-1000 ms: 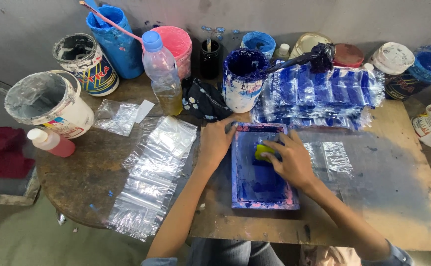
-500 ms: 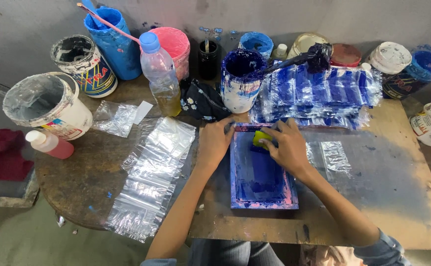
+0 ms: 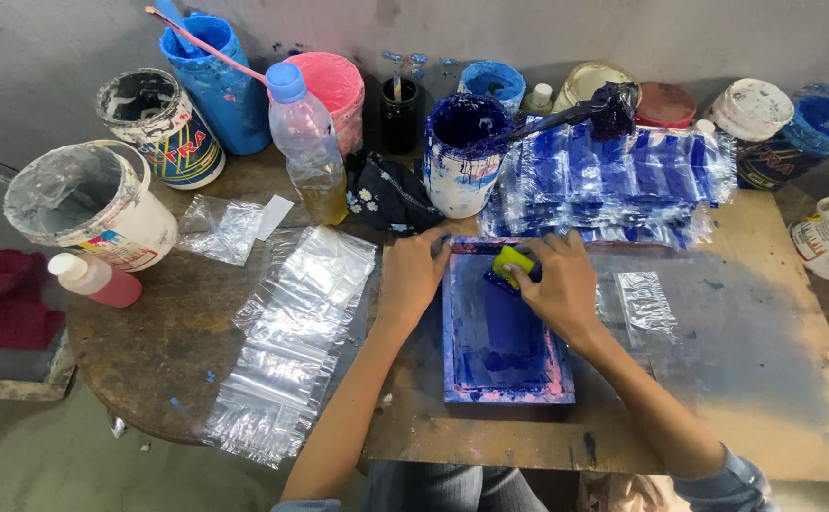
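Paint-stained table: right hand gripping yellow squeegee at far end of blue screen frame, long axis near-far; left hand pressed flat on frame's left edge.

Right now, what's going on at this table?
A person is screen printing with blue ink. The left hand steadies the edge of the small printing frame, while the right hand presses a yellow squeegee at its far end. Clear plastic bags lie to the left; printed ones are stacked behind.
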